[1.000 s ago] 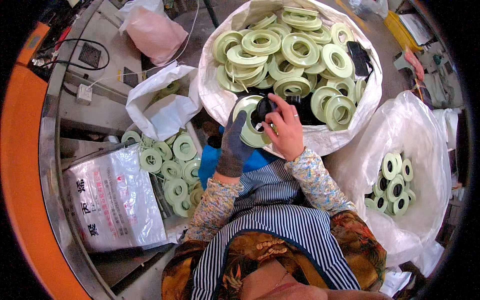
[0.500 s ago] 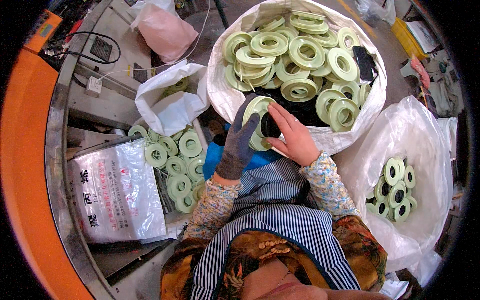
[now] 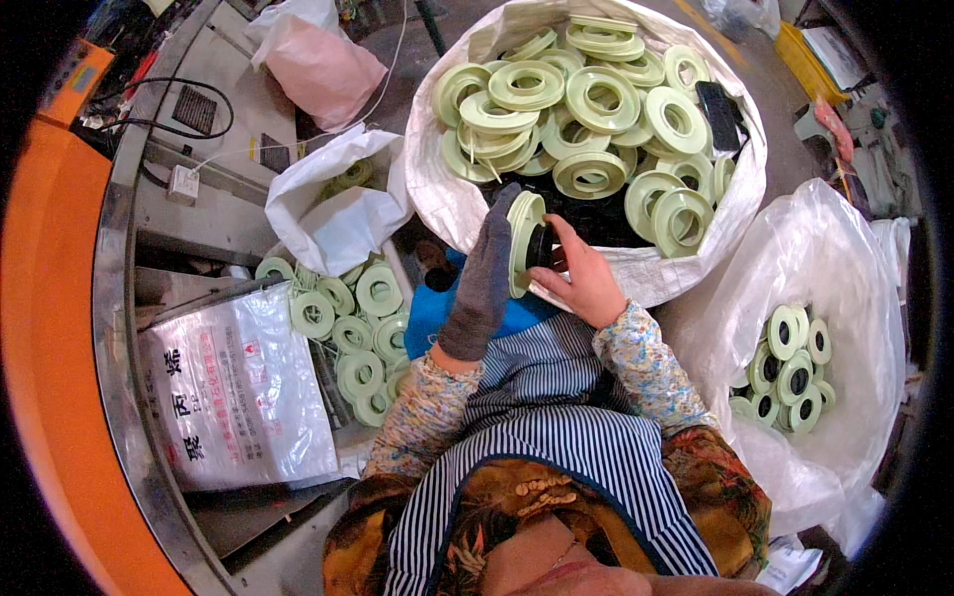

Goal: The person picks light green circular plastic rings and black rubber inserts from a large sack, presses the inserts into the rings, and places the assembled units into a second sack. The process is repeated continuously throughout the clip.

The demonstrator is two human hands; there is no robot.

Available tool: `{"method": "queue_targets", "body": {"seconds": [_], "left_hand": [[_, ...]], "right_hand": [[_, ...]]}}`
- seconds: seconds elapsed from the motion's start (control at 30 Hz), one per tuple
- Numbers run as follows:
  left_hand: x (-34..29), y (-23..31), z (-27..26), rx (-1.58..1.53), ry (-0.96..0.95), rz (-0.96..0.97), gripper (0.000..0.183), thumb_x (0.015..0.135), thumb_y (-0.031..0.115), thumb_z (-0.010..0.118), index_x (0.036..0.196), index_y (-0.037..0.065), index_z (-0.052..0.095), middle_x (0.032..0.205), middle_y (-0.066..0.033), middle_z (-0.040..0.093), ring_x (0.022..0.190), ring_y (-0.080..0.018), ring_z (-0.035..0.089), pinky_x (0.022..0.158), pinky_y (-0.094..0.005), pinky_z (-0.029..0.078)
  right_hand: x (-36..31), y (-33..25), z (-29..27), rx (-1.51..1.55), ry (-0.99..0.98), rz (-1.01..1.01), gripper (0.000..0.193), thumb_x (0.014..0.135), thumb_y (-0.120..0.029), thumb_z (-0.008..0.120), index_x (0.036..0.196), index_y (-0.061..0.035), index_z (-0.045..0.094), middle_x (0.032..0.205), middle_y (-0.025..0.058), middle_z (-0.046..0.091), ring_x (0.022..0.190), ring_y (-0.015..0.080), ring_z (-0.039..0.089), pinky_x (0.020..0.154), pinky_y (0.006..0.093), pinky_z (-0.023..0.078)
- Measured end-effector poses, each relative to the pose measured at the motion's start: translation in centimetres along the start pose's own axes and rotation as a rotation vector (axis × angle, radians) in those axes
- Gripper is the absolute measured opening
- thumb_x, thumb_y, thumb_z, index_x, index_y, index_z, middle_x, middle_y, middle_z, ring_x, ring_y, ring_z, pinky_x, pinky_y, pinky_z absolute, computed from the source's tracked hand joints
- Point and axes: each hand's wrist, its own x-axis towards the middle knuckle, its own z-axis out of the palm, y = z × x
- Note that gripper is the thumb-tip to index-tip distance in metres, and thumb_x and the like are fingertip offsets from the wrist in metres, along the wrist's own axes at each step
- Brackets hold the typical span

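My left hand [image 3: 481, 288], in a dark grey glove, lies along the left side of a pale green flanged plastic ring [image 3: 521, 230] and holds it on edge. My right hand [image 3: 590, 285] is bare and curls round a black ring-shaped piece [image 3: 540, 246] set against the green ring's right face. Whether the black piece sits fully inside cannot be made out. Just beyond my hands stands a large white woven sack [image 3: 437, 189], its top heaped with green rings [image 3: 603, 99] over dark pieces that are partly hidden.
To the right, a clear plastic bag [image 3: 845, 298] holds green rings with black centres [image 3: 795, 379]. At left are loose green rings [image 3: 360, 372], a small white bag [image 3: 343, 233] and a printed sack [image 3: 238, 387]. A black phone [image 3: 719, 117] rests on the heap. An orange machine [image 3: 50, 328] borders the left.
The green ring has turned from partly face-up to nearly edge-on, its face toward the right. My left hand has flattened behind it, and my right fingers have curled further round the black piece.
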Motion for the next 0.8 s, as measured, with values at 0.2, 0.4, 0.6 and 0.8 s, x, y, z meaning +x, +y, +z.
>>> {"method": "queue_targets", "body": {"seconds": [0.2,0.4,0.6,0.8], "left_hand": [[-0.4,0.9,0.1,-0.105,0.031,-0.098,0.052,0.107,0.031,0.024,0.147,-0.001,0.030,0.150,-0.0184,0.036,0.141,-0.0286,0.033,0.116,-0.0363,0.024],[-0.4,1.0,-0.1,-0.129,0.026,-0.114,0.053,0.107,0.032,0.024,0.148,-0.001,0.029,0.150,-0.0185,0.036,0.140,-0.0280,0.033,0.116,-0.0365,0.024],[-0.7,0.9,2.1,-0.244,0.097,-0.071,0.057,0.104,0.034,0.038,0.148,-0.001,0.030,0.148,-0.0165,0.039,0.137,-0.0258,0.036,0.114,-0.0365,0.027],[-4.8,-4.2,1.3,0.019,0.071,-0.167,0.054,0.094,0.010,0.055,0.143,-0.002,0.038,0.145,-0.0208,0.041,0.135,-0.0330,0.040,0.113,-0.0399,0.031]], "right_hand": [[0.1,0.2,0.4,0.083,-0.014,0.004,0.081,0.080,-0.028,0.077,0.143,-0.0011,0.033,0.123,0.0268,0.057,0.106,0.0414,0.060,0.089,0.0422,0.051],[0.3,0.9,0.5,-0.106,0.105,-0.292,0.079,0.081,-0.028,0.076,0.142,0.0004,0.034,0.124,0.0264,0.057,0.108,0.0416,0.060,0.090,0.0420,0.051],[0.1,0.6,0.8,0.643,-0.069,0.317,0.055,0.094,-0.037,0.060,0.132,0.0005,0.046,0.102,0.0178,0.068,0.081,0.0263,0.069,0.070,0.0361,0.057],[-1.4,3.2,-2.1,1.708,0.231,0.508,0.044,0.101,-0.038,0.048,0.131,-0.0064,0.051,0.113,0.0094,0.065,0.087,0.0161,0.065,0.061,0.0291,0.054]]}}
